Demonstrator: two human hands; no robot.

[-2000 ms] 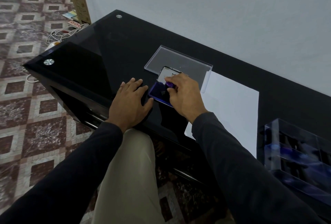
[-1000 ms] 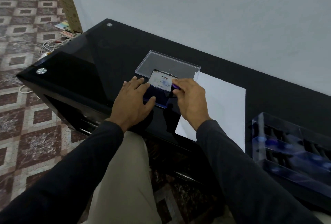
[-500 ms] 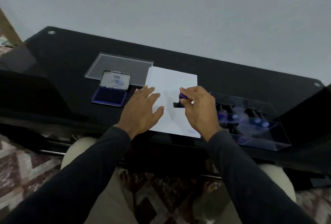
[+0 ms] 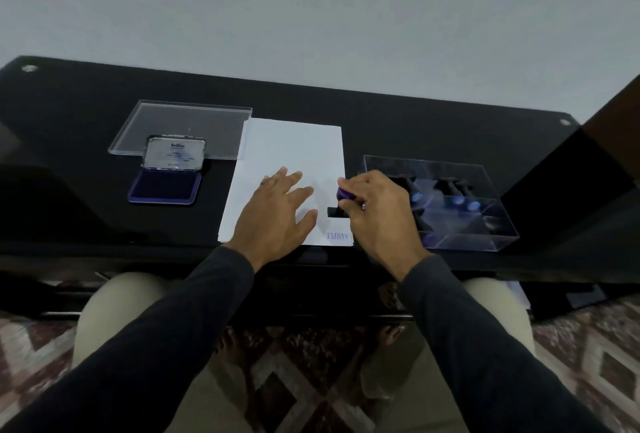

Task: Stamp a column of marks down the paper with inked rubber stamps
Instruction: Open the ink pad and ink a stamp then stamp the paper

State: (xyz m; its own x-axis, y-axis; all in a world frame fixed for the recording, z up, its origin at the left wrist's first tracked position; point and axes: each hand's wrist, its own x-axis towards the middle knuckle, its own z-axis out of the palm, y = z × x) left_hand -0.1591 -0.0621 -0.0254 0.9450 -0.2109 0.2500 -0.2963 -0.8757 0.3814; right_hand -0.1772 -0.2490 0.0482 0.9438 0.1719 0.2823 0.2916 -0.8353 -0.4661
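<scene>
A white sheet of paper (image 4: 291, 152) lies on the black glass table (image 4: 398, 114). My left hand (image 4: 277, 214) rests flat on it with fingers spread. My right hand (image 4: 377, 211) grips a rubber stamp (image 4: 341, 204) with a purple knob and a black base, and the base sits on the paper near its right edge. One blue "SAMPLE" mark (image 4: 337, 236) shows at the paper's near right corner, just below the stamp. An open ink pad (image 4: 162, 186) with a dark blue surface and a raised lid lies left of the paper.
A clear acrylic box (image 4: 485, 224) holding several more stamps stands right of the paper, close to my right hand. A clear acrylic lid (image 4: 180, 127) lies behind the ink pad. A white wall rises behind the table. My knees sit under the near edge.
My right hand carried the stamp from the ink pad to the paper's right side and set it down. My left hand moved from beside the pad onto the paper. The camera swung right.
</scene>
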